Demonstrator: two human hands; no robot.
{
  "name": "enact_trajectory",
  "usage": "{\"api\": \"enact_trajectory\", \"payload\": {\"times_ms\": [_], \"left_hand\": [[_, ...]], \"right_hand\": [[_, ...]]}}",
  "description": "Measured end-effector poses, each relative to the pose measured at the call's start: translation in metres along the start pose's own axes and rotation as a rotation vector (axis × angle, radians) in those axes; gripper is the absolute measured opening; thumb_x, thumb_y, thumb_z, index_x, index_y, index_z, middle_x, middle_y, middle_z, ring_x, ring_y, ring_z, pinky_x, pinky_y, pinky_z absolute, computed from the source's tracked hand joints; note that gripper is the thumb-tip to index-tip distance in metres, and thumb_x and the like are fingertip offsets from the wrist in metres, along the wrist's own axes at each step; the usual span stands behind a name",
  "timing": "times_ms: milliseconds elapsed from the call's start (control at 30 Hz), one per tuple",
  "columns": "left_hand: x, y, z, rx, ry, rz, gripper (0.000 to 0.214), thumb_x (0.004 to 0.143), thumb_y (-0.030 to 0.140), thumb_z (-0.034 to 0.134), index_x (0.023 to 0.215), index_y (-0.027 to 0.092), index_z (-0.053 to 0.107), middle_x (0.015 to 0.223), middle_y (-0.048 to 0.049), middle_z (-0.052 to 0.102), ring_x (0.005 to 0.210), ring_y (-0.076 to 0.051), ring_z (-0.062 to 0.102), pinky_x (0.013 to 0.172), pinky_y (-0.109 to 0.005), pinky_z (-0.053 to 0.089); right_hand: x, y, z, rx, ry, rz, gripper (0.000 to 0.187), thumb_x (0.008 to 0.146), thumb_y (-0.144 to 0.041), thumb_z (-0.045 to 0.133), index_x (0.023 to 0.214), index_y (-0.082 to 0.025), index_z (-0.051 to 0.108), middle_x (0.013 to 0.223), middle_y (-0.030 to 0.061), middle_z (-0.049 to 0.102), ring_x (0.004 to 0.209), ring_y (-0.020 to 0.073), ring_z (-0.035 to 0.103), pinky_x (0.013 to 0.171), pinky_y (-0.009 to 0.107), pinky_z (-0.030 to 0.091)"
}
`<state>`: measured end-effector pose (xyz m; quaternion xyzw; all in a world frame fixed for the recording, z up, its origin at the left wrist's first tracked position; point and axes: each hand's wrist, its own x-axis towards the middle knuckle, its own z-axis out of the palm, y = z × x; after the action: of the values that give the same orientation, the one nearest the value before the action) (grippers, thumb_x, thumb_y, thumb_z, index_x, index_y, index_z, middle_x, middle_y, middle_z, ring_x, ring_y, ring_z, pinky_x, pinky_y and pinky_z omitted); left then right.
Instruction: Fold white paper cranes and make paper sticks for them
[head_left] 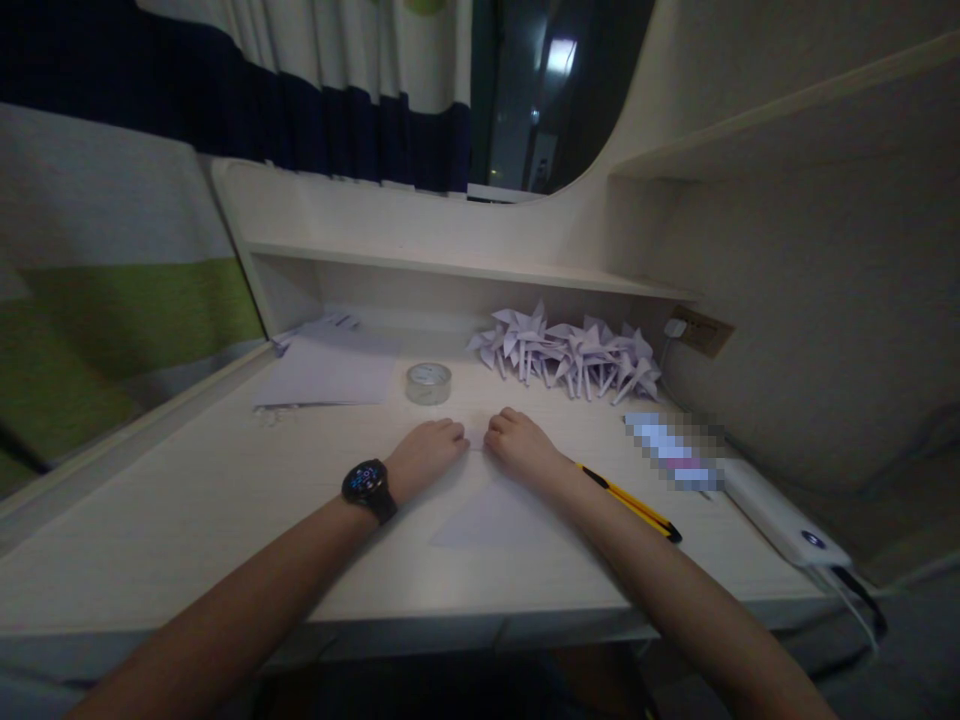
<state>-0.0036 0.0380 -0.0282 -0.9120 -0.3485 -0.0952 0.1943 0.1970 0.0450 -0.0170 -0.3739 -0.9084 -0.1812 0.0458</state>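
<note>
Both my hands rest on a pale sheet of paper [491, 510] lying on the white desk [187, 500]. My left hand [431, 450], with a black watch [369, 487] on its wrist, has its fingers curled and pressed on the sheet's far edge. My right hand [521, 443] sits just beside it, fingers curled the same way on that edge. The two hands nearly touch. What lies under the fingertips is hidden.
A roll of clear tape [429, 383] stands just beyond my hands. A pile of folded lilac paper pinwheels [570, 355] lies at the back right. A yellow utility knife [634, 503] lies by my right forearm. A white power bank [780, 520] and loose sheets [330, 370] are also there.
</note>
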Motion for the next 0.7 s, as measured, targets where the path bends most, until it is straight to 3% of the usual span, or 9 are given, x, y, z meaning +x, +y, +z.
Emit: {"api": "enact_trajectory", "payload": {"times_ms": [267,467,700], "left_hand": [[-0.002,-0.002,-0.004,-0.008,-0.008,-0.014,0.014,0.09,0.017,0.053,0.09,0.013,0.066,0.085,-0.0081,0.062,0.082,-0.021,0.057,0.071,-0.032,0.043],[-0.003,-0.004,-0.002,-0.063,-0.011,-0.011,0.014,0.088,0.014,0.053,0.093,0.014,0.067,0.086,-0.0085,0.063,0.081,-0.021,0.058,0.072,-0.032,0.044],[-0.006,-0.009,0.004,-0.248,0.031,-0.058,0.02,0.087,0.01,0.05,0.095,0.017,0.068,0.086,-0.0073,0.064,0.085,-0.02,0.059,0.077,-0.031,0.045]], "right_hand": [[0.0,-0.002,0.001,0.044,-0.079,0.027,0.014,0.086,-0.011,0.052,0.094,-0.011,0.063,0.094,0.014,0.064,0.091,0.0239,0.053,0.081,0.032,0.038],[-0.002,0.001,0.005,0.205,0.008,0.087,0.013,0.088,-0.019,0.052,0.091,-0.014,0.064,0.092,0.0102,0.065,0.089,0.0207,0.055,0.079,0.028,0.039],[-0.001,0.012,0.012,0.423,0.008,0.133,0.018,0.082,-0.012,0.054,0.091,-0.015,0.068,0.09,0.0067,0.069,0.084,0.0167,0.061,0.075,0.023,0.039]]}}
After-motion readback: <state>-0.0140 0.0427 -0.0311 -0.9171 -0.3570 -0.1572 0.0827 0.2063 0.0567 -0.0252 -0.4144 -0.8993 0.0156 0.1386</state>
